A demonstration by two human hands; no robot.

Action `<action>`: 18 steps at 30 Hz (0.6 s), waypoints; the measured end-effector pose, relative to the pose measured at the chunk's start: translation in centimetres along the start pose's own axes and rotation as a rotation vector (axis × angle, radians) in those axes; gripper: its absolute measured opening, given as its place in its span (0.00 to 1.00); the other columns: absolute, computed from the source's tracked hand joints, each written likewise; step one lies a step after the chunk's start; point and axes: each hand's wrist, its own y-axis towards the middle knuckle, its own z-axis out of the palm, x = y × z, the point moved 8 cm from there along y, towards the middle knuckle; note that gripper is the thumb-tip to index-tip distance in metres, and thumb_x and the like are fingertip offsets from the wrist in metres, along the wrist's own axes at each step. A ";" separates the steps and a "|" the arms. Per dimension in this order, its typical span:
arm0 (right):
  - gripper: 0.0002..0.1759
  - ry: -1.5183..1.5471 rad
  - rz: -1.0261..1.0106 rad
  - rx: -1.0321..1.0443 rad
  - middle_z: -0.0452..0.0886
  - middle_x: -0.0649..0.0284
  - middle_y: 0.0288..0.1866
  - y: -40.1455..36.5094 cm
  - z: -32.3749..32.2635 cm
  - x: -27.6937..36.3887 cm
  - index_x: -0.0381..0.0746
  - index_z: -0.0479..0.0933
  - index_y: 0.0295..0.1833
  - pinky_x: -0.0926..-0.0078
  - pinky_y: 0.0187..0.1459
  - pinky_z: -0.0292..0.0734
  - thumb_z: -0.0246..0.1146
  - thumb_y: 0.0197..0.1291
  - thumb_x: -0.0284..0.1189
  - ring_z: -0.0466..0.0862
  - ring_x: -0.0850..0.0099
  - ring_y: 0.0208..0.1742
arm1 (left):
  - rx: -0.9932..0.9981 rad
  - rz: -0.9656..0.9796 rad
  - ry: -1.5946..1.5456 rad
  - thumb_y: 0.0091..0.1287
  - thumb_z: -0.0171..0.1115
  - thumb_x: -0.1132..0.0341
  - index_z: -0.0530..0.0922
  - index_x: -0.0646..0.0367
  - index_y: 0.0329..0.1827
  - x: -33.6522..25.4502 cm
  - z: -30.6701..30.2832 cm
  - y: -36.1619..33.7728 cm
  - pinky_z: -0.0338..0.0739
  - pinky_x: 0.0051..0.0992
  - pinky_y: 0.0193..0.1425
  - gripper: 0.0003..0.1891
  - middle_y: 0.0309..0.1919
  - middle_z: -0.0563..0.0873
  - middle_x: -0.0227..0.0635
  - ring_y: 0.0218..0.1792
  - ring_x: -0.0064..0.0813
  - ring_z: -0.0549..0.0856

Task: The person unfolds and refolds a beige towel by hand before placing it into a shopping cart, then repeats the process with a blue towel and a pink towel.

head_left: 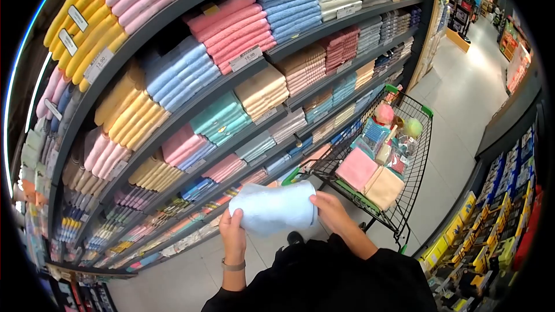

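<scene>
Where the shelving (289, 48) begins at the left, a stack of yellow towels (110, 40) sits on an upper tier, with a pale price label beneath it. Right of it and lower, light blue towels (182, 75) are piled in folded layers. Farther right, coral-pink towels (237, 32) stand beside a stack of darker blue towels (289, 11); the label under the coral-pink pile reads 15.90. On the tier below, turquoise towels (222, 118) adjoin beige towels (263, 89).

At the near centre, the left hand (232, 228), a band (233, 265) on its wrist, is closed round the left end of a folded light blue towel (274, 207), thumb toward the wearer. The towel is held in the air, in front of the shelving and clear of the cart. One dark shoe (295, 237) shows just below it. The right hand (329, 211) pinches the towel's right end, fingers partly hidden behind it.

Right of the hands stands a wire cart (426, 112) with green corners. A pink folded cloth (356, 169) lies at its near end, touching a cream folded cloth (384, 188) to the right; a pink ball (384, 113) and a pale green ball (413, 127) lie farther off. At the far right, a rack holds yellow-backed packages (457, 225), contents too small to identify.
</scene>
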 end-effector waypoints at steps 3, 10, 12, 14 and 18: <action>0.21 -0.040 -0.028 0.011 0.81 0.64 0.52 -1.6 -1.9 -0.5 0.29 0.75 0.60 0.77 0.57 0.71 0.59 0.70 0.34 0.77 0.77 0.55 | -0.038 0.032 0.062 0.71 0.57 0.69 0.77 0.69 0.57 -0.2 2.4 -1.5 0.73 0.26 0.58 0.16 0.51 0.83 0.36 0.50 0.25 0.81; 0.24 -0.183 -0.213 0.213 0.77 0.64 0.55 -7.2 -0.9 5.2 0.29 0.67 0.66 0.77 0.58 0.70 0.60 0.68 0.27 0.75 0.78 0.56 | -0.002 0.213 0.331 0.68 0.60 0.68 0.78 0.69 0.55 -2.9 6.5 -5.3 0.69 0.26 0.61 0.16 0.54 0.78 0.34 0.54 0.27 0.77; 0.24 -0.248 -0.240 0.207 0.77 0.63 0.55 -8.5 -1.0 6.0 0.30 0.66 0.66 0.76 0.56 0.71 0.60 0.68 0.26 0.75 0.78 0.55 | 0.056 0.266 0.415 0.63 0.64 0.61 0.76 0.73 0.55 -3.5 6.8 -5.7 0.59 0.32 0.70 0.24 0.58 0.71 0.37 0.63 0.33 0.70; 0.24 -0.302 -0.243 0.157 0.77 0.62 0.54 -9.2 -1.0 6.4 0.31 0.66 0.66 0.76 0.54 0.73 0.60 0.68 0.26 0.75 0.77 0.54 | 0.101 0.363 0.569 0.62 0.65 0.53 0.77 0.74 0.54 -4.6 8.6 -6.0 0.57 0.34 0.72 0.29 0.64 0.69 0.40 0.66 0.36 0.67; 0.23 -0.565 -0.281 -0.022 0.78 0.57 0.55 -10.1 -2.5 6.8 0.30 0.69 0.63 0.72 0.53 0.74 0.61 0.67 0.30 0.79 0.68 0.52 | 0.260 0.383 0.533 0.63 0.65 0.48 0.78 0.73 0.54 -4.5 11.7 -5.9 0.56 0.40 0.74 0.32 0.71 0.66 0.45 0.70 0.43 0.65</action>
